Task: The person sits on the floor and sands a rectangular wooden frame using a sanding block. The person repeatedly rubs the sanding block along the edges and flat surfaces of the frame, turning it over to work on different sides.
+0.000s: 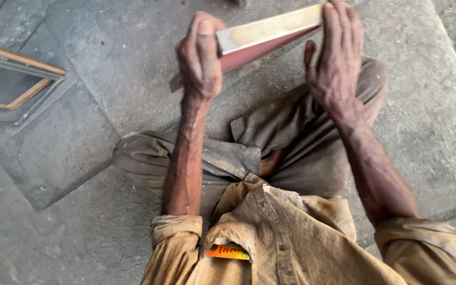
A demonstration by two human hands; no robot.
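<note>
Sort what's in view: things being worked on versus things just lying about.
In hand:
- long pale wooden strip with a reddish side
- left hand gripping it
- right hand on it

Lying about:
- wood-and-metal rectangular frame
- grey stone floor

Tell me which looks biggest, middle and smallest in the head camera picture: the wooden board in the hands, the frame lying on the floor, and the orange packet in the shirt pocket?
1. Wooden board, the longest, held by left hand and right hand.
2. Frame, somewhat smaller, though the picture's edge cuts it off, so unsure.
3. Orange packet, clearly smallest; only its top shows.
</note>
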